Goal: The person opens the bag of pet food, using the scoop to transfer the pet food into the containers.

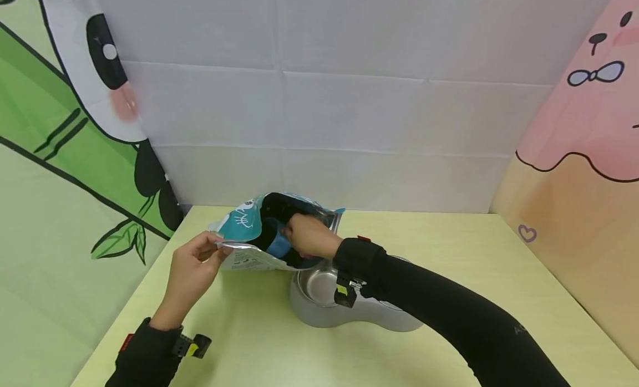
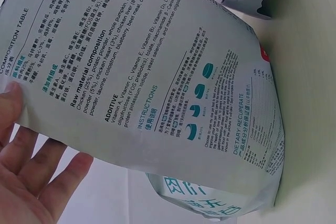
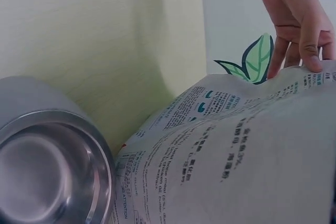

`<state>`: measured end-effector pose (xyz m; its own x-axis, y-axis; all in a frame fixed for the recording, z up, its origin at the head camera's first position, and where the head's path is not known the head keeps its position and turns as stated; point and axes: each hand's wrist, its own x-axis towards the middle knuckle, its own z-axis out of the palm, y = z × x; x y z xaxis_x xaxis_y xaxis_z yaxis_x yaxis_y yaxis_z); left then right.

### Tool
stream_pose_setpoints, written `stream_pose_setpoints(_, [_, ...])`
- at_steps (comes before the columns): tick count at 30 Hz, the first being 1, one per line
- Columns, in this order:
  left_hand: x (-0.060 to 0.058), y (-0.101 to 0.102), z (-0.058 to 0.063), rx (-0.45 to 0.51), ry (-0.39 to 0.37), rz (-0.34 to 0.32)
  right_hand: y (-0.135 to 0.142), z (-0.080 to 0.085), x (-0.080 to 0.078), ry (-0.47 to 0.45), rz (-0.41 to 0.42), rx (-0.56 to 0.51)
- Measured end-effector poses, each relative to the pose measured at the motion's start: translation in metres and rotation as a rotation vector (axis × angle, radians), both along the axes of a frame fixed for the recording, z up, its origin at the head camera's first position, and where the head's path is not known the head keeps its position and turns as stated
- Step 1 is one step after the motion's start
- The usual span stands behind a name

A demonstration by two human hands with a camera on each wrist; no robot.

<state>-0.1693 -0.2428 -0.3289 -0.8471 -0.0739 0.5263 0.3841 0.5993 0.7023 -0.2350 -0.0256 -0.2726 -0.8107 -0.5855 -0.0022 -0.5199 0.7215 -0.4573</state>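
Note:
A teal and white pet food bag (image 1: 244,223) is tilted, with its wide mouth facing me and dark inside. My left hand (image 1: 192,268) pinches the left edge of that mouth between thumb and fingers. In the left wrist view, the printed back of the bag (image 2: 157,103) fills most of the picture beside the left hand (image 2: 37,177). My right hand (image 1: 312,235) is inside the mouth, fingers curled at a blue scoop (image 1: 279,245). The scoop's lower end is hidden in the dark interior. The right wrist view hides the right hand behind the bag (image 3: 236,156).
A grey double pet bowl stand (image 1: 324,316) stands on the pale yellow table (image 1: 259,342), just below and right of the bag. Its left steel bowl (image 1: 319,287) lies close under the bag's edge; the right forearm partly covers the other bowl. A white cloth wall (image 1: 349,110) rises behind the table.

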Motion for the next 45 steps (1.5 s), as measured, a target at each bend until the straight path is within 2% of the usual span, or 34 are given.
stream_pose_setpoints(7, [0.000,0.001,-0.001,0.006,0.004,0.001,0.001,0.001,-0.002,-0.083,-0.043,-0.112])
stream_pose_setpoints(11, [0.000,0.001,0.000,0.007,0.006,0.000,0.002,0.001,-0.003,-0.099,-0.062,-0.150])
stream_pose_setpoints(28, [0.000,0.000,0.001,0.003,0.012,0.012,0.005,0.013,0.006,-0.131,-0.076,-0.218])
stream_pose_setpoints(45, [-0.003,0.000,-0.002,0.019,0.029,0.008,0.021,0.026,0.015,-0.224,-0.066,-0.224])
